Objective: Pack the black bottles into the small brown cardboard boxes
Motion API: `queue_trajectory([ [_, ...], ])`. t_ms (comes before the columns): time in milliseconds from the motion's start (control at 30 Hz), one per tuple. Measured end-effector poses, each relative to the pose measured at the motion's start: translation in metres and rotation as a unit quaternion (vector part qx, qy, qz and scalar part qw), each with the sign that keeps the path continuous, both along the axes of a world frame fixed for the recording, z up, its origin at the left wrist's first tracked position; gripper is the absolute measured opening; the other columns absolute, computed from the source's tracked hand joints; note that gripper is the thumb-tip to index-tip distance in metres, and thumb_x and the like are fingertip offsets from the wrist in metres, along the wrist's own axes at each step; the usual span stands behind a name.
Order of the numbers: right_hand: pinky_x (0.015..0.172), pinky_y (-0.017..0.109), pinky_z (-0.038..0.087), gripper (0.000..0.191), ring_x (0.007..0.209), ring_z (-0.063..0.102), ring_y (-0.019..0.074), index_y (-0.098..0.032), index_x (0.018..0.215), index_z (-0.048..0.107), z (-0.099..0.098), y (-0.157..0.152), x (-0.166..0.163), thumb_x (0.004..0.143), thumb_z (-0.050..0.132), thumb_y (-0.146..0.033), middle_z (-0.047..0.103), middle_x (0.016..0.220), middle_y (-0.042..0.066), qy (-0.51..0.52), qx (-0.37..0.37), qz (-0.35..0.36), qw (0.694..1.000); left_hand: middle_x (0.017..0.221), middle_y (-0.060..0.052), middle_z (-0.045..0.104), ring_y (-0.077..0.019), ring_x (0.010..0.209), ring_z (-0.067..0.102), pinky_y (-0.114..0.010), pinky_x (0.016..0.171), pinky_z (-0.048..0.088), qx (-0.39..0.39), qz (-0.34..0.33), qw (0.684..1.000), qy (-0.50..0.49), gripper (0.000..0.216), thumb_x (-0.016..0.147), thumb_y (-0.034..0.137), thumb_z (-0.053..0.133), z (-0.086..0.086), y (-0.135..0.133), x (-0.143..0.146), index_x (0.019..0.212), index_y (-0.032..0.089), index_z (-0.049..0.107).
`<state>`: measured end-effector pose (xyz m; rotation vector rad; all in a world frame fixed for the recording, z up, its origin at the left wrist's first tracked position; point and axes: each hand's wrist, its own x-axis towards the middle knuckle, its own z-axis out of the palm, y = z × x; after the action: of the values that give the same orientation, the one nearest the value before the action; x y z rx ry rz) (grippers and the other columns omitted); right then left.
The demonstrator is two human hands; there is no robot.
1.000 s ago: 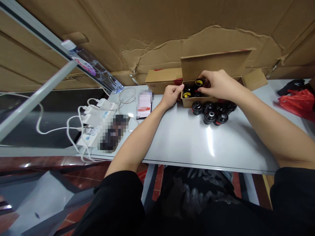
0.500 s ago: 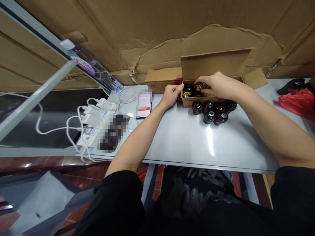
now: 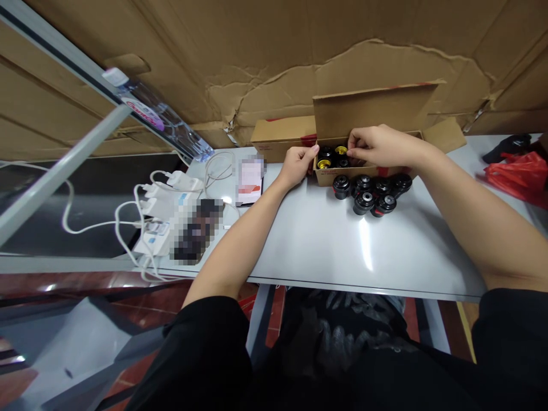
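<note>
between the hands, open cardboard box (image 3: 329,178) holding black parts (image 3: 326,152), two showing yellow ends (image 3: 323,164). left hand (image 3: 296,164) pinches the box's near left corner; right hand (image 3: 372,144) has its fingers inside by one yellow end, gripping or just touching: can't tell. hands apart from each other. parts look hard, stiff, probably dense for their size, smooth so maybe slippery, not very fragile; best held round the sides. box likely light, walls would bend; corner is a sensible hold. just below the right hand, loose black parts (image 3: 363,202) clustered on the surface (image 3: 312,245), bits of red on some. behind the left hand, second box (image 3: 274,132); red print on both boxes too small to read. farther left of the left hand, bottle (image 3: 143,113), red label lettering like "gant", ending unclear.
</note>
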<state>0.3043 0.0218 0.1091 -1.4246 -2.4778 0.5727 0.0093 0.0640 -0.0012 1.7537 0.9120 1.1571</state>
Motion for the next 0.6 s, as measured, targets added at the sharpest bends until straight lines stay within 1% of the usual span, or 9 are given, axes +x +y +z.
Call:
queue_trajectory([
  [133,0.103,0.058,0.071,0.037,0.104,0.089,0.0408,-0.031,0.126,0.089,0.008,-0.005,0.001,0.117,0.075,-0.064,0.096,0.106,0.01,-0.034,0.011,0.018,0.999,0.044,0.0,0.052,-0.0111,0.044,0.045,-0.032,0.049,0.026,0.01,-0.003,1.0,-0.003,0.104,0.102,0.112,0.076,-0.002,0.001,-0.001,0.05,0.026,0.052],
  [200,0.098,0.062,0.071,0.038,0.103,0.087,0.0436,-0.031,0.125,0.089,0.015,-0.013,0.0,0.118,0.074,-0.064,0.093,0.106,0.013,-0.06,0.022,0.001,0.998,0.044,0.0,0.051,-0.0111,0.043,0.044,-0.032,0.05,0.026,0.007,0.0,1.0,-0.001,0.103,0.104,0.109,0.078,-0.001,0.001,-0.001,0.05,0.026,0.05],
  [267,0.098,0.066,0.07,0.036,0.105,0.085,0.0456,-0.031,0.128,0.088,0.024,-0.026,-0.004,0.118,0.072,-0.063,0.091,0.114,0.017,-0.06,0.036,-0.018,0.997,0.043,0.0,0.05,-0.0108,0.043,0.043,-0.031,0.05,0.026,0.002,0.0,1.0,0.0,0.102,0.106,0.106,0.08,-0.001,0.001,0.0,0.05,0.026,0.05],
  [300,0.102,0.068,0.069,0.034,0.11,0.084,0.0457,-0.033,0.13,0.088,0.029,-0.033,-0.008,0.118,0.072,-0.06,0.091,0.121,0.017,-0.051,0.05,-0.01,0.997,0.043,0.001,0.05,-0.0106,0.043,0.043,-0.031,0.05,0.026,0.001,0.0,1.0,-0.001,0.101,0.106,0.104,0.081,0.0,0.001,0.0,0.05,0.025,0.05],
  [333,0.107,0.068,0.069,0.03,0.116,0.083,0.046,-0.034,0.132,0.088,0.033,-0.04,-0.012,0.118,0.073,-0.055,0.09,0.128,0.017,-0.049,0.065,0.017,0.997,0.043,0.001,0.05,-0.0104,0.043,0.042,-0.031,0.05,0.026,0.002,-0.001,1.0,-0.003,0.101,0.106,0.104,0.082,0.0,0.001,0.0,0.051,0.025,0.051],
  [400,0.112,0.065,0.068,0.024,0.126,0.08,0.0454,-0.034,0.132,0.09,0.037,-0.055,-0.023,0.115,0.075,-0.042,0.087,0.134,0.016,-0.071,0.09,0.121,0.986,0.044,0.002,0.049,-0.0103,0.043,0.042,-0.032,0.05,0.026,0.006,-0.002,1.0,-0.006,0.101,0.106,0.104,0.082,-0.001,0.002,0.0,0.051,0.025,0.051],
  [467,0.11,0.059,0.066,0.022,0.127,0.078,0.0427,-0.032,0.13,0.09,0.036,-0.071,-0.037,0.114,0.077,-0.031,0.087,0.134,0.014,-0.123,0.124,0.221,0.96,0.044,0.002,0.048,-0.0104,0.044,0.042,-0.032,0.05,0.027,0.013,-0.003,1.0,-0.007,0.103,0.104,0.108,0.079,-0.001,0.002,-0.001,0.051,0.025,0.05],
  [500,0.109,0.056,0.064,0.02,0.125,0.078,0.041,-0.03,0.129,0.09,0.033,-0.078,-0.045,0.114,0.078,-0.026,0.087,0.132,0.013,-0.153,0.156,0.244,0.945,0.044,0.002,0.048,-0.0104,0.044,0.042,-0.032,0.05,0.028,0.017,-0.004,1.0,-0.006,0.104,0.103,0.11,0.077,-0.002,0.002,-0.002,0.051,0.025,0.049],
  [600,0.101,0.046,0.055,0.018,0.115,0.076,0.0352,-0.017,0.126,0.088,0.017,-0.099,-0.066,0.116,0.075,-0.008,0.086,0.121,0.015,-0.224,0.232,0.259,0.91,0.045,0.002,0.047,-0.0102,0.044,0.041,-0.032,0.051,0.029,0.028,-0.008,1.0,0.0,0.106,0.1,0.116,0.072,-0.003,0.002,-0.003,0.052,0.025,0.047],
])
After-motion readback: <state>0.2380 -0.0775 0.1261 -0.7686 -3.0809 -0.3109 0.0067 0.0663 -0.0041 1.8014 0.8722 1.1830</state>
